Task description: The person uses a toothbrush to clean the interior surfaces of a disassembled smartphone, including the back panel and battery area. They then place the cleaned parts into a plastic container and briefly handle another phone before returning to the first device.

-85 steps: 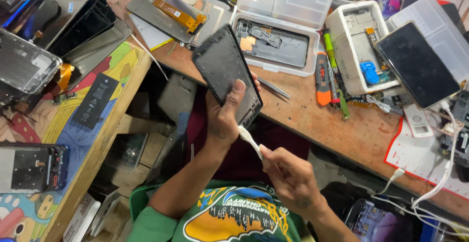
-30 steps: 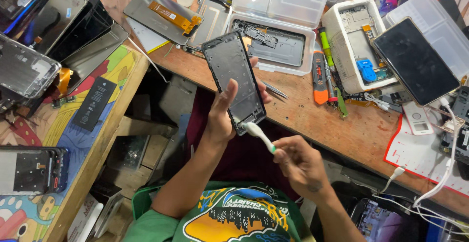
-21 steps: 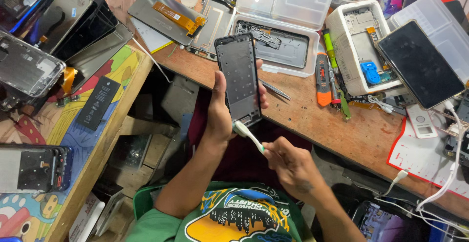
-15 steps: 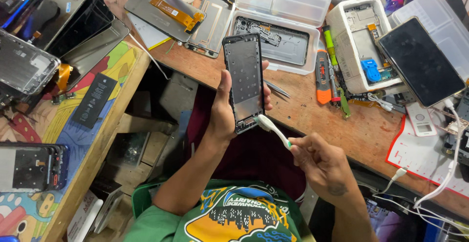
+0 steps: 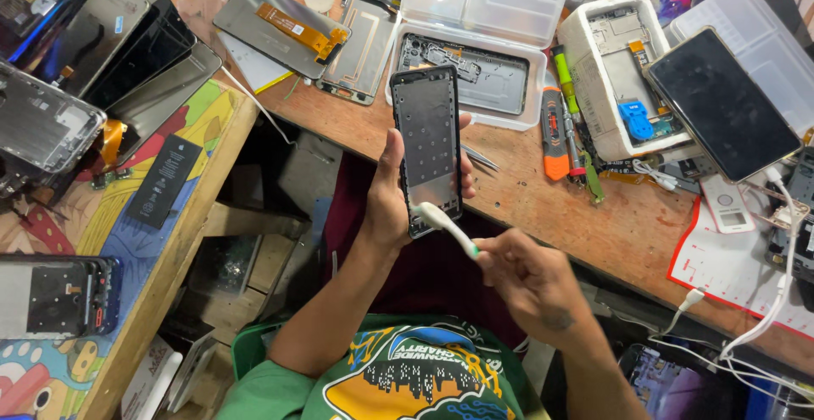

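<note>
- Phone frame (image 5: 428, 144): flat black rectangle with rounded corners, dull grey metal plate inside dotted with small holes, thin dark rim. Held upright over the gap in front of the bench (image 5: 526, 200), its top edge above the bench lip.
- Left hand (image 5: 392, 191) clamped on the frame: thumb up the left edge, fingertips wrapping round the right edge, palm behind the lower half.
- Right hand (image 5: 530, 280) closed round a toothbrush (image 5: 445, 225), white plastic handle with a pale green end. Brush head touches the frame's bottom edge, just beside the left palm.
- Right hand sits below and to the right of the frame, not touching it; only the brush makes contact.
- Bench is worn brown wood, cluttered.
- Just behind the frame: clear plastic box (image 5: 475, 47), lid up, with a grey phone shell inside.
- Right of that: orange screwdriver (image 5: 553, 132) lying flat, then a white tray (image 5: 610, 81) holding a circuit board.
- Further right: glossy black phone (image 5: 721, 102), face up, on a clear lid.
</note>
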